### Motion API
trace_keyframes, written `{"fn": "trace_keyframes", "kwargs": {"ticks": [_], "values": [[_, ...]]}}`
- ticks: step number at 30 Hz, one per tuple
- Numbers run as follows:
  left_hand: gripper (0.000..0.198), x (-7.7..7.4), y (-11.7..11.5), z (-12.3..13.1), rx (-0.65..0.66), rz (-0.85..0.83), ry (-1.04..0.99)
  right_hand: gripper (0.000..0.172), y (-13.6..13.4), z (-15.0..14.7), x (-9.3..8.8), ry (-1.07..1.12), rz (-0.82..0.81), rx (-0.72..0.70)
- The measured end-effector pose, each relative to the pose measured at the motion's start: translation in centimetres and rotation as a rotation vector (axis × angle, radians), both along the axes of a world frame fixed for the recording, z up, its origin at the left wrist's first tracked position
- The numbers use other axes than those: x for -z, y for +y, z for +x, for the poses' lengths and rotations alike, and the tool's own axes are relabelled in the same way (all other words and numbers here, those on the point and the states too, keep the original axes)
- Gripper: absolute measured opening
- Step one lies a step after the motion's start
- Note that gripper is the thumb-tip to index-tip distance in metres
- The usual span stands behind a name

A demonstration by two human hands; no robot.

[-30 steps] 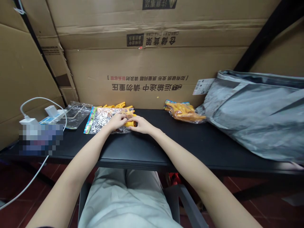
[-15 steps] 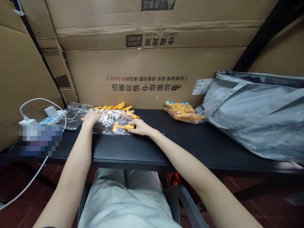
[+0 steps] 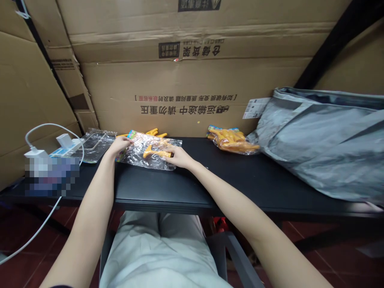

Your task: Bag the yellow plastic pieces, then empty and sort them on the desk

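My left hand (image 3: pixel 120 145) pinches the header end of a clear plastic bag (image 3: pixel 141 162), which has a colourful printed strip along its left edge. In my right hand (image 3: pixel 180 157) is the handle of a yellow toy hammer (image 3: pixel 148 151). Its head points left, over the bag; whether any of it is inside the plastic I cannot tell. Just behind the bag lie several loose yellow toy pieces (image 3: pixel 153 132), partly covered by it.
Farther right, a filled bag of yellow toys (image 3: pixel 228 140) rests beside a large grey fabric bag (image 3: pixel 324 148). On the left are flat clear packaging (image 3: pixel 96 146) and white chargers with a cable (image 3: pixel 37 158). Cardboard (image 3: pixel 168 82) walls the back of the black table (image 3: pixel 135 190).
The clear bag has turned and shifted right, its printed strip now showing by my left hand, which moved slightly right. The toy hammer in my right hand rose a little farther back over the bag.
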State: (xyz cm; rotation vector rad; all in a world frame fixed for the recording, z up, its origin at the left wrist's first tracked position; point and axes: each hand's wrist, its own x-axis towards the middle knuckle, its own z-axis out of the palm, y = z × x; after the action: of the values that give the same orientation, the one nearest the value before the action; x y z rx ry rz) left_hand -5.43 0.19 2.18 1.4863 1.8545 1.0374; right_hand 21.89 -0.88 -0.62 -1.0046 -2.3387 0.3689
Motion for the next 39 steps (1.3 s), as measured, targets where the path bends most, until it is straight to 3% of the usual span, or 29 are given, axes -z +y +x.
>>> {"fn": "trace_keyframes", "kwargs": {"ticks": [5,10,14,18,21,28,33,39], "values": [[0.034,0.7,0.5,1.3,0.148,0.015,-0.354,0.024,0.6,0.4,0.2,0.140,-0.037,0.179],[0.040,1.9,1.0,2.3,0.262,-0.004,-0.494,0.026,1.3,0.9,0.3,0.175,-0.193,0.173],[0.041,2.6,1.3,2.5,0.272,0.000,-0.490,0.041,1.6,0.9,0.8,0.249,-0.367,0.130],[0.037,2.8,1.4,2.2,0.276,0.009,-0.438,0.049,2.0,0.8,1.5,0.321,-0.466,-0.116],[0.034,2.8,1.5,1.9,0.269,-0.008,-0.427,0.051,2.1,0.7,1.7,0.323,-0.538,-0.216],[0.032,3.3,1.9,1.7,0.334,0.027,-0.404,0.053,2.2,-0.3,1.8,0.370,-0.473,-0.097],[0.031,3.4,1.8,1.5,0.342,0.031,-0.381,0.059,1.7,-0.4,1.7,0.209,-0.485,-0.169],[0.033,3.2,1.6,1.5,0.339,0.076,-0.315,0.058,1.1,-0.4,1.2,0.160,-0.542,-0.286]]}}
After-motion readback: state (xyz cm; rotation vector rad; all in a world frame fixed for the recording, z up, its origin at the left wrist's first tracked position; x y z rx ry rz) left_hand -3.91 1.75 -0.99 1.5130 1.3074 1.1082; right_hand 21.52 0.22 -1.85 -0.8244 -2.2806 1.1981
